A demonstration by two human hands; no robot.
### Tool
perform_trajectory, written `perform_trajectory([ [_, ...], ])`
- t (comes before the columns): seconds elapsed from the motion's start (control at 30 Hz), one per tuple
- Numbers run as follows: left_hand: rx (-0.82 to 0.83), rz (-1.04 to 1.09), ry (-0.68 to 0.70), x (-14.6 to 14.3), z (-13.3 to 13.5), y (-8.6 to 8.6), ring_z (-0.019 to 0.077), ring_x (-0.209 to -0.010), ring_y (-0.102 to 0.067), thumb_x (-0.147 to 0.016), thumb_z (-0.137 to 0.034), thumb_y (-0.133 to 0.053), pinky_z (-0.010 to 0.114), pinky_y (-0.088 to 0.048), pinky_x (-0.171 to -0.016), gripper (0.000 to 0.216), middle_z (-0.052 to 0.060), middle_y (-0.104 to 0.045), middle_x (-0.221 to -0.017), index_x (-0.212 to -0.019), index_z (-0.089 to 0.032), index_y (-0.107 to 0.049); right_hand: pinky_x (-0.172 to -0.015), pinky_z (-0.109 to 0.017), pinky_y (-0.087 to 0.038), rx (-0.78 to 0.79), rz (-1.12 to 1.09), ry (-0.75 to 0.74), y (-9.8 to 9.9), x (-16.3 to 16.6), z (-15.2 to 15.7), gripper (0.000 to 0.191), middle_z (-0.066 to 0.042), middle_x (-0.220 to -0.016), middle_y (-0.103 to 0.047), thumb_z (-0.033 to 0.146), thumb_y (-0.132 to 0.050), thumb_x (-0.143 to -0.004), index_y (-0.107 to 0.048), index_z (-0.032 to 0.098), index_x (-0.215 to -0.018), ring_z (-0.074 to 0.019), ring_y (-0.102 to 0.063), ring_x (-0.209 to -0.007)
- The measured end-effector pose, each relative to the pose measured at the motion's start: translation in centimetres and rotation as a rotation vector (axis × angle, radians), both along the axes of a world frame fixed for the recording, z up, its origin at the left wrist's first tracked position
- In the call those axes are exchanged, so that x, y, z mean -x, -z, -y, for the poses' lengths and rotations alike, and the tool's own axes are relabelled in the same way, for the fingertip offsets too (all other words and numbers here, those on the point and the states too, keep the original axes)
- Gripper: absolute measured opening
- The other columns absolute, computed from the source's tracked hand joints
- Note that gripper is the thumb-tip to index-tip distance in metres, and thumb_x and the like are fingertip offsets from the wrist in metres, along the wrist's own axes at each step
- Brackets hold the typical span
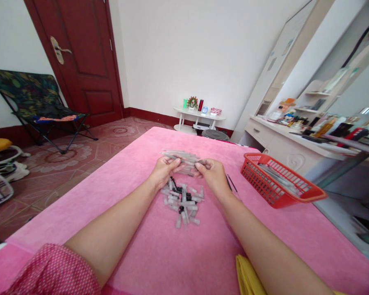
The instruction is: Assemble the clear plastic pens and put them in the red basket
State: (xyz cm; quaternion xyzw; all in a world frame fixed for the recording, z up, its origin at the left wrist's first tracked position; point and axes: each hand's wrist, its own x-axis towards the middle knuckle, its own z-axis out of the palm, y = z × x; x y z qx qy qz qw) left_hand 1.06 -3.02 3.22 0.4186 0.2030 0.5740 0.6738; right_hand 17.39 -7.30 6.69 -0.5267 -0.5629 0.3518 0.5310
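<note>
My left hand (164,170) and my right hand (212,172) meet over a pink cloth-covered table (126,229). Each hand has its fingers closed in a pinch on a small grey tube-like piece between them. Just beyond the fingers lies a bundle of long clear-grey tubes (181,157). Below the hands a heap of short clear tube pieces with some black bits (183,203) is scattered on the cloth. Two thin dark sticks (231,183) lie right of my right hand.
A red plastic basket (276,192) with grey pieces inside sits at the table's right. A white dresser (283,139) with clutter stands beyond it. A folding chair (39,106), a dark red door (80,57) and a small white side table (198,119) stand farther off.
</note>
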Motion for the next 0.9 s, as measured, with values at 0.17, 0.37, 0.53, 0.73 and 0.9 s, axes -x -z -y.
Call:
perform_trajectory([
  [0.17, 0.004, 0.003, -0.004, -0.08, 0.06, -0.17, 0.0146, -0.076, -0.067, -0.061, -0.02, -0.078, 0.027, -0.054, -0.077, 0.028, 0.005, -0.071, -0.086, -0.083, -0.012, -0.064, -0.042, -0.022, -0.045, 0.03, 0.059, -0.048, 0.01, -0.09, -0.08, 0.024, -0.004, -0.057, -0.063, 0.037, -0.053, -0.077, -0.055, 0.015, -0.068, -0.0112, -0.056, -0.043],
  [0.37, -0.007, 0.02, -0.016, -0.38, 0.14, -0.31, 0.0146, -0.074, -0.067, -0.06, -0.021, -0.079, 0.027, -0.054, -0.076, 0.028, 0.005, -0.071, -0.087, -0.082, -0.012, -0.063, -0.044, -0.021, -0.043, -0.11, 0.229, -0.017, 0.02, -0.27, -0.02, 0.01, 0.002, -0.056, -0.06, 0.027, -0.058, -0.071, -0.052, 0.018, -0.071, -0.0109, -0.055, -0.045],
  [0.53, -0.027, 0.016, -0.003, -0.32, 0.38, -0.6, 0.0156, -0.078, -0.067, -0.059, -0.021, -0.08, 0.027, -0.054, -0.075, 0.029, 0.005, -0.071, -0.085, -0.081, -0.012, -0.062, -0.035, -0.021, -0.034, 0.056, 0.187, -0.142, -0.05, -0.26, 0.05, 0.039, 0.0, -0.045, -0.054, 0.048, -0.041, -0.081, -0.049, 0.018, -0.058, -0.0094, -0.045, -0.032],
  [0.73, -0.003, 0.009, -0.031, -0.32, 0.24, -0.68, 0.0168, -0.079, -0.067, -0.06, -0.022, -0.079, 0.027, -0.054, -0.075, 0.029, 0.006, -0.071, -0.087, -0.081, -0.011, -0.063, -0.04, -0.02, -0.04, -0.029, 0.125, -0.084, -0.37, -0.36, 0.09, 0.03, 0.0, -0.057, -0.061, 0.047, -0.056, -0.074, -0.052, 0.017, -0.072, -0.0101, -0.054, -0.041],
  [0.9, -0.025, 0.013, -0.013, -0.41, 0.34, -0.56, 0.0162, -0.077, -0.067, -0.061, -0.021, -0.078, 0.027, -0.055, -0.074, 0.028, 0.006, -0.071, -0.086, -0.082, -0.011, -0.063, -0.034, -0.019, -0.032, -0.033, 0.196, -0.069, -0.18, -0.37, 0.22, 0.043, 0.001, -0.044, -0.052, 0.052, -0.045, -0.082, -0.051, 0.017, -0.058, -0.0082, -0.045, -0.032],
])
